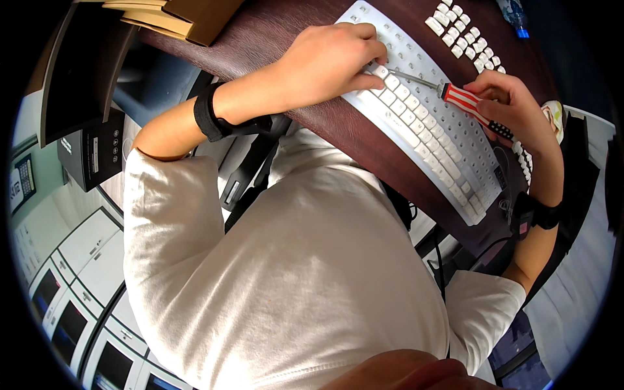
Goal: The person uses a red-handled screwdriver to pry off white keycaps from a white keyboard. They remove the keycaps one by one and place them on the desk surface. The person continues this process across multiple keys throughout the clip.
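Note:
A light grey keyboard (398, 39) lies slantwise on the brown desk, its far rows showing bare switches. White keycaps (416, 117) still cover the rows on its near side. My right hand (513, 107) is closed round the red-and-white striped handle of a screwdriver (461, 99). Its thin metal shaft points left, and the tip reaches the keycaps beside my left fingers. At the keyboard's left end, my left hand (335, 62) has thumb and forefinger closed about a white keycap at the end of a row. The fingers partly hide that keycap and the screwdriver's tip.
Loose white keycaps (461, 32) lie in rows on the desk beyond the keyboard, with more near my right wrist. A cardboard box (195, 23) stands at the far left. A bottle with a blue cap (522, 32) is at the far right. A cable runs near the keyboard's right end.

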Motion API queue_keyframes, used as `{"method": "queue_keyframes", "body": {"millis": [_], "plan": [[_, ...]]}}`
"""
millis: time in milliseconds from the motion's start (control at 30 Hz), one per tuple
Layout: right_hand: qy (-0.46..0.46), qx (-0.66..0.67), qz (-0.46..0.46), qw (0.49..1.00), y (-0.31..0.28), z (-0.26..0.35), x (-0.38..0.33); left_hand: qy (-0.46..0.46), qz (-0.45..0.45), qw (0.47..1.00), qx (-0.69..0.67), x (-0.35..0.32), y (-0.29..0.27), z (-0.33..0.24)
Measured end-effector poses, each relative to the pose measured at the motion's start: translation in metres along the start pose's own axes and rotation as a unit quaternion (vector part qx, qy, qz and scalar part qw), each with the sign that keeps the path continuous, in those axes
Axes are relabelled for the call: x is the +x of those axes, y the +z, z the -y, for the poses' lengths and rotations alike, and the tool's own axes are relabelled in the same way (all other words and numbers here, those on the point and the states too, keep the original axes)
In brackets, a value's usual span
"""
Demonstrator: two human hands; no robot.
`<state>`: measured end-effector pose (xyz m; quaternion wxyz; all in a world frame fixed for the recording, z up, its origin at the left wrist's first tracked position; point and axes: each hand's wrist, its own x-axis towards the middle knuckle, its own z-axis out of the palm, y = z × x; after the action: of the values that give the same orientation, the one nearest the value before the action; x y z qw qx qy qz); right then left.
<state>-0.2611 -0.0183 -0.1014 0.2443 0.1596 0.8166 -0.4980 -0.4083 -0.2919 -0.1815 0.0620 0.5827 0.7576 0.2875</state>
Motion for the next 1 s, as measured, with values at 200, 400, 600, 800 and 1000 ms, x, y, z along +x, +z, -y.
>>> {"method": "queue_keyframes", "body": {"millis": [200, 400, 600, 800, 1000], "plan": [[0.082, 0.105, -0.032, 0.991, 0.019, 0.006, -0.015, -0.011, 0.008, 1.000, -0.004, -0.002, 0.002, -0.003], [0.066, 0.091, -0.038, 0.993, 0.022, 0.004, -0.034, -0.011, 0.031, 0.999, -0.004, 0.003, 0.001, -0.004], [0.007, -0.011, -0.096, 0.995, 0.038, 0.021, -0.046, -0.012, 0.056, 0.998, -0.014, 0.007, -0.002, 0.000], [-0.017, -0.110, -0.110, 0.988, 0.045, 0.053, -0.047, -0.006, 0.059, 0.998, -0.021, 0.008, -0.005, 0.002], [0.093, -0.213, -0.066, 0.970, 0.058, 0.107, -0.039, 0.017, 0.031, 0.999, -0.017, 0.007, -0.001, 0.008]]}}
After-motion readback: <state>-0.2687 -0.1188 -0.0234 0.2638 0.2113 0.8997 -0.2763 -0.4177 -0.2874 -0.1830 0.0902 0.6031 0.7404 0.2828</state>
